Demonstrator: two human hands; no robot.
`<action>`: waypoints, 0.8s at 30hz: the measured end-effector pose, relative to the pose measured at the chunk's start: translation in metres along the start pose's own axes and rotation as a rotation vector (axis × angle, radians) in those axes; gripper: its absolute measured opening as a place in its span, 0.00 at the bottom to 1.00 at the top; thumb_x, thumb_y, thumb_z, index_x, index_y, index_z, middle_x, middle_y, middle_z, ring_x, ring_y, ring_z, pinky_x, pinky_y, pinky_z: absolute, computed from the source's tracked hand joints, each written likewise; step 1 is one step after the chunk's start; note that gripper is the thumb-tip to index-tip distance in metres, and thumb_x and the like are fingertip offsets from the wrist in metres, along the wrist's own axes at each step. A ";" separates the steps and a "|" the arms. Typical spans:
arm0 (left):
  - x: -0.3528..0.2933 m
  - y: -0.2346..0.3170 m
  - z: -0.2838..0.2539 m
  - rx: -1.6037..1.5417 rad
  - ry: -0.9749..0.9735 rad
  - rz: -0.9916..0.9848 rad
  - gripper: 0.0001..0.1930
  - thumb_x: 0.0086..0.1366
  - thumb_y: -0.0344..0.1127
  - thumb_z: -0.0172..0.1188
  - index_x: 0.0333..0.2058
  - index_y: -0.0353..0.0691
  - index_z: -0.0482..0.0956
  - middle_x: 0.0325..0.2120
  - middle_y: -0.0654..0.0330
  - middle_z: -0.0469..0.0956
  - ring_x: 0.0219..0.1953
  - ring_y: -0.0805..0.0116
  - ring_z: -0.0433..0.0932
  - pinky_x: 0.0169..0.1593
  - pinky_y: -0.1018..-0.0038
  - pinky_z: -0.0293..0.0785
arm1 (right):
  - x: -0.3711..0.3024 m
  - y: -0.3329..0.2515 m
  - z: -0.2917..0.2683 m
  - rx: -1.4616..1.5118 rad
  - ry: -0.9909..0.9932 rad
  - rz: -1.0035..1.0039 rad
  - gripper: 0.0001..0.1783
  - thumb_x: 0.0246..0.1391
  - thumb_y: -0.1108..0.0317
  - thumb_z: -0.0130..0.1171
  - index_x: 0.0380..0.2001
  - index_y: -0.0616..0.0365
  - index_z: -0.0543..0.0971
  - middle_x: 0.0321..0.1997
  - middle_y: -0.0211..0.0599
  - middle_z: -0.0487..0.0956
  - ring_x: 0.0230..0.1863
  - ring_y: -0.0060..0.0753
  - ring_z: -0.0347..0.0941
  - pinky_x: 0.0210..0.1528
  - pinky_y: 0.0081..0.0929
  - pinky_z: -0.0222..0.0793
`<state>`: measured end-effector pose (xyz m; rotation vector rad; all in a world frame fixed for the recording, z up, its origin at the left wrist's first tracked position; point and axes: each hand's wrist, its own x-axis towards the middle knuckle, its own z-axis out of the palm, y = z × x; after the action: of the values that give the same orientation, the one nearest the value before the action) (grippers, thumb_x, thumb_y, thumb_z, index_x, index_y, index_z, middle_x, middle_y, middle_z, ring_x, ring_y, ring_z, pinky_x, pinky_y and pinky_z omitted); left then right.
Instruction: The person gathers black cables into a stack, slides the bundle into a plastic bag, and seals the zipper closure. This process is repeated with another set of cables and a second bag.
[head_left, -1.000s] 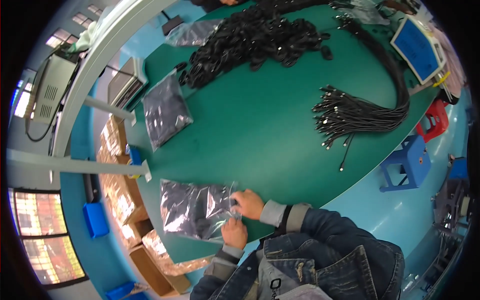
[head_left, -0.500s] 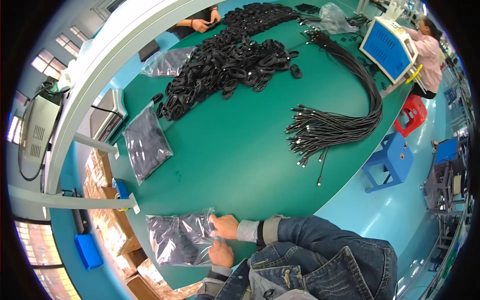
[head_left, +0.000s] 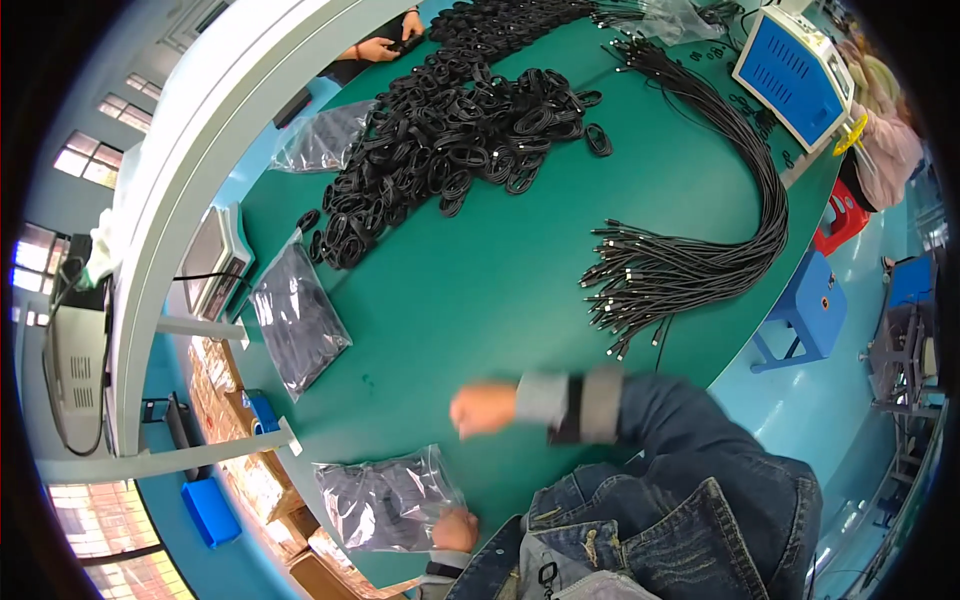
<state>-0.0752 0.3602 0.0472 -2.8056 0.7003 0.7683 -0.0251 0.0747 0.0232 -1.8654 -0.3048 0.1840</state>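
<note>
A clear plastic bag (head_left: 385,505) with dark contents, likely coiled cables, lies at the near left of the green table. My left hand (head_left: 456,530) is at the bag's near right corner, fingers closed on the plastic and partly hidden. Above and right of that bag, my right hand (head_left: 483,410) is over the bare tabletop, apart from the bag. Motion blurs its fingers; they look curled, and I see nothing in them. Farther off on the left lies a second filled plastic bag (head_left: 300,325).
A big heap of coiled black cables (head_left: 440,140) covers the far left of the green table (head_left: 480,300). A bundle of long cables (head_left: 690,265) curves along the right. Behind stand a blue-and-white machine (head_left: 790,75) and a co-worker's hands (head_left: 380,48). A white frame (head_left: 130,300) borders the left.
My right hand has let go of the bag's upper corner and moved up and right. My left hand stays at the bag. The whole view has shifted slightly.
</note>
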 end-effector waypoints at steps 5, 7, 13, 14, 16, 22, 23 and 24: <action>0.018 0.025 -0.067 -0.232 -0.368 0.126 0.11 0.54 0.43 0.54 0.27 0.42 0.78 0.19 0.50 0.75 0.25 0.54 0.77 0.32 0.62 0.73 | -0.051 0.058 -0.261 -0.829 0.830 0.428 0.09 0.44 0.62 0.52 0.22 0.54 0.76 0.27 0.43 0.77 0.30 0.48 0.73 0.32 0.43 0.69; 0.036 0.056 -0.102 -0.464 -0.363 0.218 0.11 0.56 0.40 0.53 0.29 0.39 0.78 0.16 0.56 0.74 0.21 0.64 0.74 0.27 0.68 0.70 | -0.059 0.077 -0.320 -0.884 1.042 0.442 0.09 0.45 0.63 0.55 0.27 0.56 0.75 0.31 0.43 0.75 0.34 0.49 0.72 0.36 0.43 0.68; 0.138 0.176 -0.174 -1.247 -0.285 0.348 0.10 0.62 0.34 0.48 0.35 0.34 0.75 0.17 0.63 0.72 0.20 0.77 0.68 0.25 0.80 0.64 | -0.068 0.138 -0.367 -0.844 0.990 0.265 0.10 0.42 0.66 0.60 0.28 0.58 0.74 0.32 0.42 0.74 0.34 0.49 0.71 0.35 0.42 0.67; 0.152 0.188 -0.181 -1.395 -0.235 0.366 0.11 0.63 0.35 0.48 0.37 0.33 0.74 0.20 0.61 0.72 0.23 0.75 0.68 0.27 0.79 0.64 | -0.062 0.116 -0.350 -0.766 1.008 0.284 0.10 0.42 0.66 0.60 0.27 0.58 0.74 0.30 0.41 0.73 0.33 0.47 0.70 0.35 0.40 0.67; 0.189 0.219 -0.175 -1.744 -0.249 0.440 0.17 0.64 0.40 0.47 0.45 0.34 0.68 0.27 0.55 0.73 0.28 0.71 0.69 0.35 0.75 0.67 | -0.066 0.080 -0.321 -0.697 0.994 0.232 0.09 0.42 0.65 0.60 0.26 0.58 0.74 0.28 0.39 0.71 0.31 0.44 0.70 0.33 0.37 0.68; 0.262 0.288 -0.173 -2.362 -0.651 0.291 0.24 0.63 0.52 0.48 0.50 0.43 0.63 0.37 0.53 0.73 0.35 0.62 0.72 0.46 0.64 0.68 | -0.078 0.025 -0.233 -0.776 0.627 -0.019 0.09 0.43 0.63 0.59 0.24 0.55 0.73 0.26 0.36 0.69 0.28 0.39 0.70 0.29 0.34 0.69; 0.266 0.287 -0.167 -2.302 -0.547 0.269 0.22 0.63 0.52 0.48 0.48 0.44 0.64 0.36 0.54 0.73 0.35 0.63 0.72 0.46 0.63 0.68 | -0.076 0.027 -0.227 -0.725 0.525 -0.046 0.09 0.43 0.63 0.59 0.24 0.54 0.73 0.26 0.36 0.70 0.27 0.39 0.70 0.28 0.35 0.68; 0.273 0.290 -0.158 -2.240 -0.464 0.251 0.21 0.63 0.53 0.48 0.47 0.44 0.65 0.35 0.56 0.73 0.35 0.63 0.72 0.46 0.62 0.69 | -0.076 0.030 -0.225 -0.681 0.425 -0.062 0.09 0.43 0.62 0.58 0.25 0.54 0.73 0.27 0.36 0.70 0.27 0.39 0.70 0.26 0.35 0.68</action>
<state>0.0648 -0.0443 0.0363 -3.0001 -0.4218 3.9026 -0.0319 -0.1615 0.0626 -2.4952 -0.1327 -0.4068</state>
